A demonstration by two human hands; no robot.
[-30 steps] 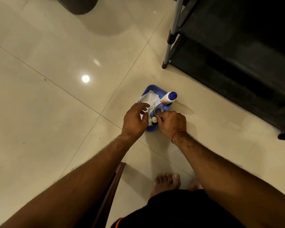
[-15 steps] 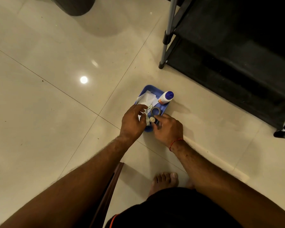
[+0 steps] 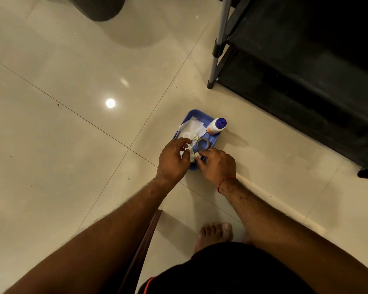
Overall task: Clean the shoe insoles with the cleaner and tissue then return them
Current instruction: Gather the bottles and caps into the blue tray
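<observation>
Gripping a small white bottle [image 3: 191, 154], the left hand [image 3: 173, 160] curls round its body to steady it while the right hand [image 3: 218, 165] pinches the cap [image 3: 197, 154], probably to unscrew it. Just beyond the grip, tissue [image 3: 190, 129] and a blue-capped bottle [image 3: 217, 126] sit in the tray [image 3: 205, 119]; insoles unseen.

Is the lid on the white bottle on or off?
On. The white bottle standing in the blue tray has its blue cap sitting on its top end.
</observation>
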